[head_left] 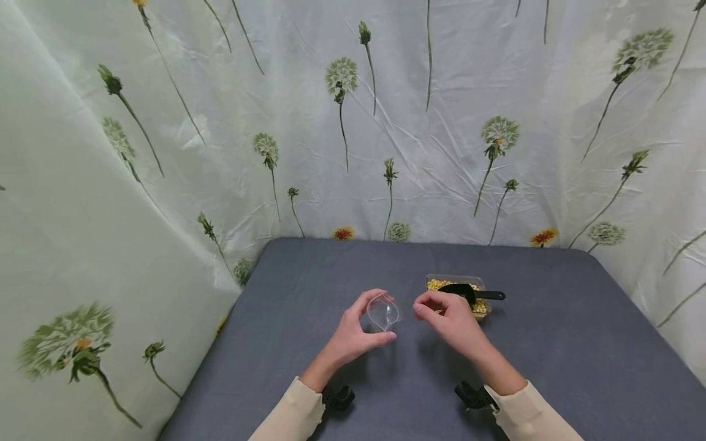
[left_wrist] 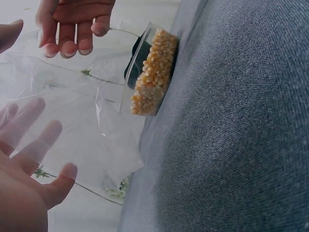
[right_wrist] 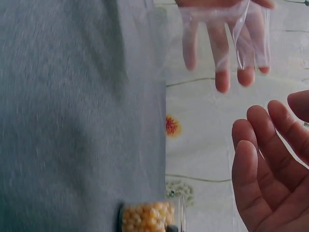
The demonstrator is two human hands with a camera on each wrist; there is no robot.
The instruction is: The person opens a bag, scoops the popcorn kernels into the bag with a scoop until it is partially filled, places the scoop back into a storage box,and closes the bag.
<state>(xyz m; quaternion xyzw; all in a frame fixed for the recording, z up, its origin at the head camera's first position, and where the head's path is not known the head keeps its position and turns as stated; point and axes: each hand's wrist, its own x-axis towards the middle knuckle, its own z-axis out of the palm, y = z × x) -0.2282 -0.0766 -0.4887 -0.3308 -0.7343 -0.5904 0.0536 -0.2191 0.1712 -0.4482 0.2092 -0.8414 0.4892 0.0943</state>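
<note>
A clear plastic bag (head_left: 384, 313) hangs upright over the table, its mouth spread in a rounded opening. My left hand (head_left: 349, 334) holds it from the left side, fingers behind and thumb in front; in the left wrist view the fingers show through the film. To the right of the bag, apart from it, my right hand (head_left: 453, 323) hovers with its fingers loosely bent and nothing in them. Behind that hand stands a clear plastic container (head_left: 428, 279) of yellow corn kernels (left_wrist: 157, 67). A black scoop (head_left: 469, 293) lies across the kernels, its handle pointing right.
A dark grey cloth covers the table (head_left: 551, 343). White curtains (head_left: 298, 110) with a dandelion print hang along the back and both sides. Each wrist wears a black strap with a camera mount (head_left: 339, 399) beneath it.
</note>
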